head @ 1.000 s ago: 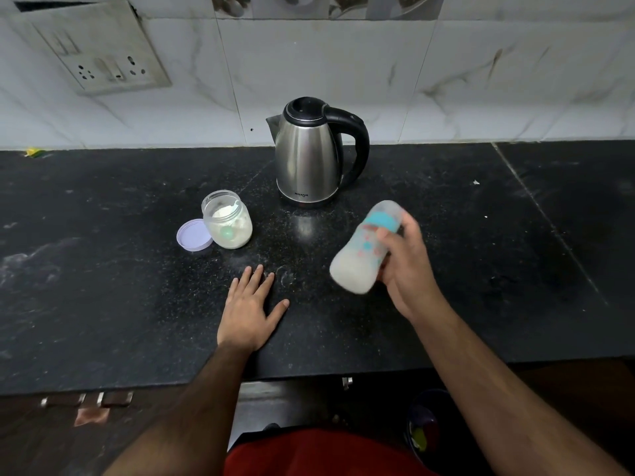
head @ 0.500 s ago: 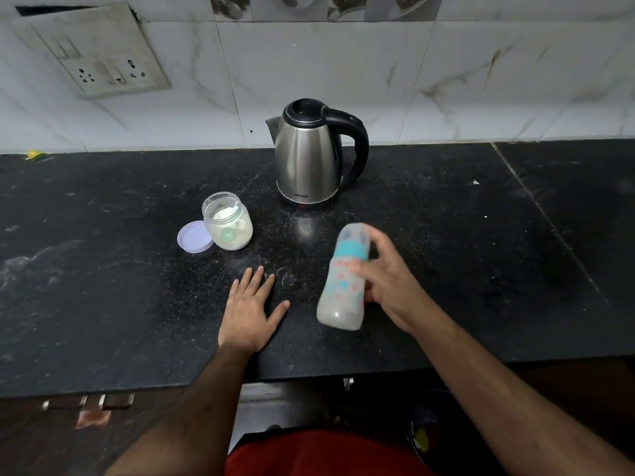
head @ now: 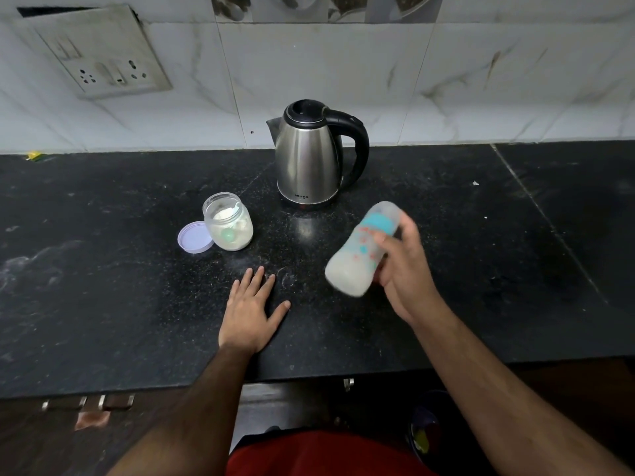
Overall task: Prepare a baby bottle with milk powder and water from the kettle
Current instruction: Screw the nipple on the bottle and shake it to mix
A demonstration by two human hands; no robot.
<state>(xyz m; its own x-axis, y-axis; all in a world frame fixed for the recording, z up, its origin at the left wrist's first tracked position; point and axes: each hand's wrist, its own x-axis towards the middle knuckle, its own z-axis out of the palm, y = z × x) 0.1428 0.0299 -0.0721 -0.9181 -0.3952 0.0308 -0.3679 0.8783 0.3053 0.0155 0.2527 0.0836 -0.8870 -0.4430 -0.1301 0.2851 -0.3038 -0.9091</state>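
Right hand (head: 403,269) gripped the tilted, blurred baby bottle (head: 360,250) above the surface (head: 103,286); left hand (head: 251,312) lay flat, fingers (head: 256,281) spread, empty.

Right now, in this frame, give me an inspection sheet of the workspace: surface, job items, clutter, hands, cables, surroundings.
Surface: black stone counter, dusted with pale powder.
Job's things: baby bottle tilted, blurred, milky inside; steel kettle upright, lid shut; powder jar open, its lilac lid beside it.
Clutter: small yellow scrap at the wall.
Hands: right hand holds the bottle in its grip; left hand flat on the counter.
Cables: nothing seen.
Surroundings: marble-look tiles, wall socket plate.
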